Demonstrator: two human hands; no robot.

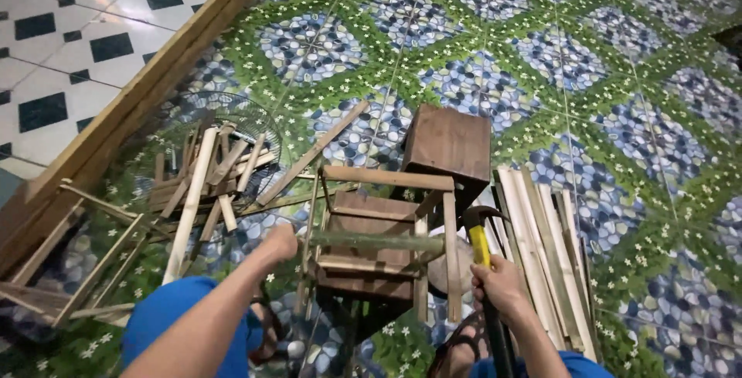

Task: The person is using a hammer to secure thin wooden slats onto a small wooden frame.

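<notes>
Far out to the left of the left hand (280, 240) a loose frame of thin sticks (85, 262) lies on the patterned tile floor (603, 100), and just above and left of that hand a heap of short bamboo offcuts (209, 169) rests on a round wire fan guard (255, 119). The left hand's grip is curled into a fist against the left side of a small bamboo frame (382, 239); whether the fingers actually close on a rail I cannot tell, since the fist hides them. The frame stands between the two hands, upright, with a greenish bamboo rod (371, 240) lying across its middle (it runs level from one hand's side toward the other). Behind the frame, further from both hands, a brown wooden block (448, 146) sits touching its far corner. The right hand (498, 285) has its grip closed tight round the yellow-and-black handle of a claw hammer (481, 231), whose dark head rises just above the fist beside the frame's right post. To the right of that hand a row of flat pale slats (541, 239) lies side by side on the floor.
</notes>
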